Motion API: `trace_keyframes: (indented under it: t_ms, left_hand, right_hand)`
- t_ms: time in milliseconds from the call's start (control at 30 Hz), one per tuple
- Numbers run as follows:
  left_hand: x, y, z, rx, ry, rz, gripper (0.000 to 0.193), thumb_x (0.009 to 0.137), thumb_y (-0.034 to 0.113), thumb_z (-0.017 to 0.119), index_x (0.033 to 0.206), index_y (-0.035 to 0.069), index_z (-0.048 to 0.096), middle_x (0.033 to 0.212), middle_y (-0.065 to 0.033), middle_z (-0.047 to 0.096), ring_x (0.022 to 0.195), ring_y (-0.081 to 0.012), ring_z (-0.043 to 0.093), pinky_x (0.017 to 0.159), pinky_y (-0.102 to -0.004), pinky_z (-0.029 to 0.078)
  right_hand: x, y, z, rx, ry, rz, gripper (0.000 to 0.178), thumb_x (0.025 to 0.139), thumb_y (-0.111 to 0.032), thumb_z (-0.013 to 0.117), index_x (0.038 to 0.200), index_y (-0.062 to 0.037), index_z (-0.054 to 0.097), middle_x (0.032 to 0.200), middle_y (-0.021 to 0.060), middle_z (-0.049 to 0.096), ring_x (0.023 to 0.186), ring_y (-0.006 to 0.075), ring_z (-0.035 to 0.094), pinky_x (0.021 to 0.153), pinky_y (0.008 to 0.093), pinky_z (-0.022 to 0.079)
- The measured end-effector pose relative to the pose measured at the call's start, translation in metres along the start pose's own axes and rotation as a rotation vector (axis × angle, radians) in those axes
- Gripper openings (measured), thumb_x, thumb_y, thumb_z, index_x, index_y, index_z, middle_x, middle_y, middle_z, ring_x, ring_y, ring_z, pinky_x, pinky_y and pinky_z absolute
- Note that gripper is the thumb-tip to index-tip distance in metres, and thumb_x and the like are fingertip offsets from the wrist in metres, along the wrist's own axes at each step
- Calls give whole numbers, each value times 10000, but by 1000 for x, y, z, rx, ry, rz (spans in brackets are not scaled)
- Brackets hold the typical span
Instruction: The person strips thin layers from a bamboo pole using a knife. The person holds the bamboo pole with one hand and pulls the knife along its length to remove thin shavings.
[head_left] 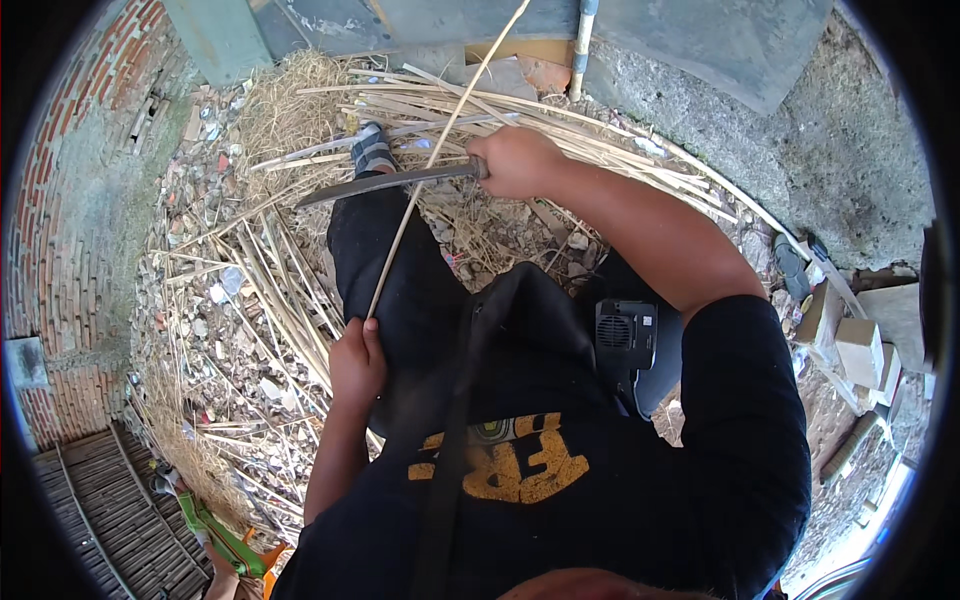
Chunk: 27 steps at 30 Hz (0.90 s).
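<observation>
the pale strip (438, 147) rises from the left hand (358, 362) away from the body, its long axis slanting up and a little to the right toward the far edge of the rubble ground (205, 340), above the left leg (360, 240). the left hand is closed around the strip's near end, thumb laid along it; whether any of the strip runs on inside the fist cannot be told. the right hand (517, 163) is wrapped firmly about the handle of a long knife (375, 186), whose blade points left and lies almost square across the strip. that crossing seems the relation that matters most: it sits beyond the left hand, well apart from its thumb, and the right hand is the nearer of the two; whether the blade touches the strip is hard to say. in the way, as i judge it, are the left knee under the strip and the sandalled foot (371, 150), which shows just beyond the blade. more loose strips (610, 150) lie along the ground's far edge, below the grey panels (690, 50), with a heap of dry grass (290, 95) at the far left corner. another bundle (285, 285) lies left of the leg, toward the brick wall (75, 200), and a black device (625, 330) rests by the right thigh.
</observation>
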<state>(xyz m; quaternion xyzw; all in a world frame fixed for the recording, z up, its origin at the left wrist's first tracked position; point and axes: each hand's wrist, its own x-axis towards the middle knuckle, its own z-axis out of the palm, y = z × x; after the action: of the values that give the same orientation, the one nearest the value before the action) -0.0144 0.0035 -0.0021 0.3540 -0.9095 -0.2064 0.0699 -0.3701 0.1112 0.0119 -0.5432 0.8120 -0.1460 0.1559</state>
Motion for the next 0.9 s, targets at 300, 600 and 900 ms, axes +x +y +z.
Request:
trace_keyframes:
  t_ms: [300,600,900]
  left_hand:
    - [-1,-2,2,-42,21,3,388,1053,308,454,798,21,507,633,-270,558,644,-508,576,564,-560,412]
    - [-2,-3,2,-26,-5,5,382,1050,303,463,798,20,515,634,-265,567,645,-507,579,564,-565,413]
    - [-2,-7,-3,-29,-40,9,407,1058,316,450,788,15,500,638,-266,558,656,-509,571,563,-553,406]
  right_hand:
    - [2,19,-7,-14,42,36,225,763,-203,672,981,-148,687,899,120,713,898,324,698,766,471,556]
    - [10,58,-2,-29,72,47,260,779,-192,647,1026,-129,697,967,160,713,950,343,685,834,483,544]
    - [-6,23,-14,-44,-5,-14,226,775,-183,642,975,-90,691,928,150,720,900,337,689,807,463,549]
